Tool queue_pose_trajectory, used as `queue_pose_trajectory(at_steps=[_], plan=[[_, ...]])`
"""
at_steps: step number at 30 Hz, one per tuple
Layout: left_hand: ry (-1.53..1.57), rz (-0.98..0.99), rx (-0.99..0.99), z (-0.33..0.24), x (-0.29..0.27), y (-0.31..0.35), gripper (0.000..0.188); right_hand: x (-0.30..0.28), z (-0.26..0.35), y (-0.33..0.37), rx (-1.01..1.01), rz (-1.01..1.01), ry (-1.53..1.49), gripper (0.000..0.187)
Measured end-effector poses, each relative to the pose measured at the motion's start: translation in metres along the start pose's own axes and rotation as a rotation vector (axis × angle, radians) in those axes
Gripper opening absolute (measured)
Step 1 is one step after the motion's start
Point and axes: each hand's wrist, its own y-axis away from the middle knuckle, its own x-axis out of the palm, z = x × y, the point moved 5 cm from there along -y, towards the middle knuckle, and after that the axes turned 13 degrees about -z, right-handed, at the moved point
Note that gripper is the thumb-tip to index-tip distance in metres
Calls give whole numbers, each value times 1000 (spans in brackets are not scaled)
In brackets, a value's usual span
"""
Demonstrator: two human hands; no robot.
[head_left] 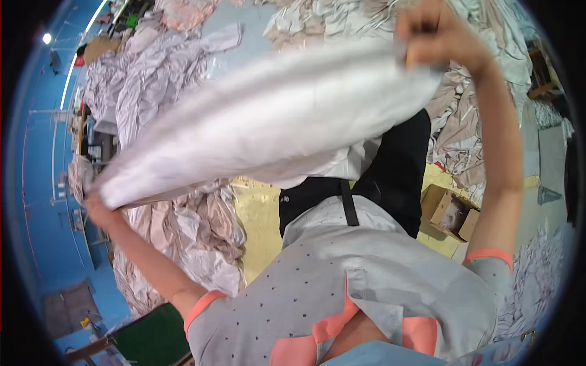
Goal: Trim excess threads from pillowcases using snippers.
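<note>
A large white cloth (274,116) stretches in a billowing, motion-blurred sheet across the space in front of me. My left hand (101,208), far out to the left and lower down, is closed on one end of it. At the upper right, my right hand (434,38) grips the other end with bent fingers. The cloth's lower edge hangs over my black-trousered legs, hiding part of them. Blur conceals the exact finger positions at both ends.
Crumpled pale fabric (152,85) is heaped at the left, with a pinkish-beige pile (204,238) nearer me. More beige and white cloth (458,131) lies on the right, beside an open cardboard box (453,213). A dark green seat (152,338) stands at lower left.
</note>
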Motion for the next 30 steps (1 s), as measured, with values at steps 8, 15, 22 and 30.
queue_pose_trajectory(at_steps=[8,15,22,30], plan=[[225,340,-445,-273,112,238,28,138,-114,107,320,113,-182,19],[1266,811,-1,-571,58,245,29,161,-89,98,182,-11,-187,17],[1419,1116,-446,-490,45,206,14,156,-137,81,351,168,-300,17],[1212,-421,-1017,-278,-30,201,18,183,-220,38,202,180,51,37]])
